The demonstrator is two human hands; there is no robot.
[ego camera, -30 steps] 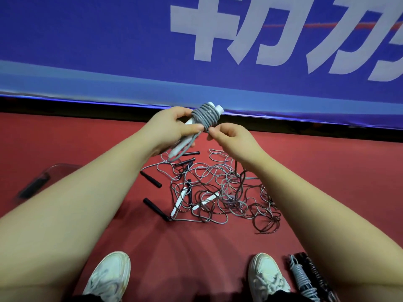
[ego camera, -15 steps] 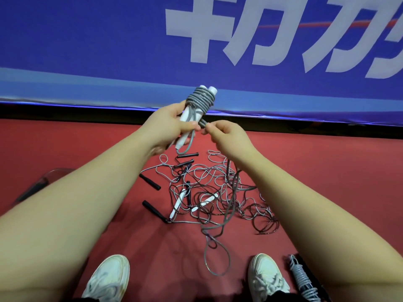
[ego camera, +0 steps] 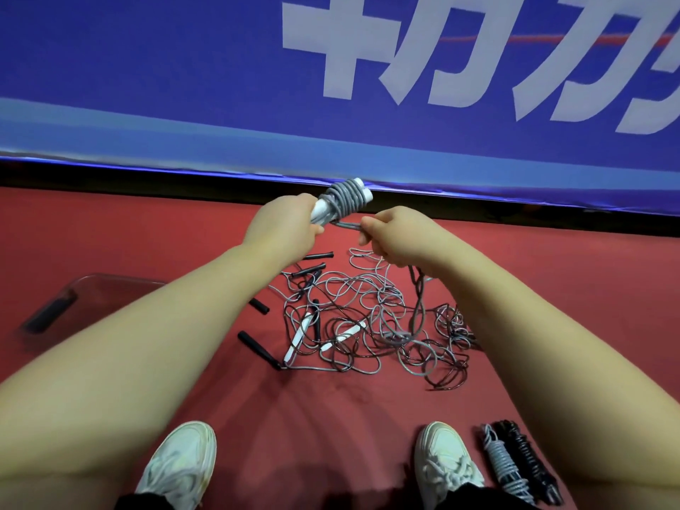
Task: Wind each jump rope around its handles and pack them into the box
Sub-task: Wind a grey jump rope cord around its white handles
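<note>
The left hand [ego camera: 283, 224] grips two white handles [ego camera: 365, 193] wrapped in grey rope [ego camera: 342, 199]; the right hand [ego camera: 395, 233], at its 3 o'clock, pinches that rope's free strand. At the hands' 6 o'clock, tangled ropes [ego camera: 368, 322] lie on the red floor [ego camera: 552, 288].

Blue banner [ego camera: 184, 86], white lettering: upright beyond left grip [ego camera: 283, 226]. Red floor [ego camera: 110, 233]: beneath grip. White left shoe [ego camera: 180, 461], white right shoe [ego camera: 447, 461]: on floor, well nearer the wearer than grip.
</note>
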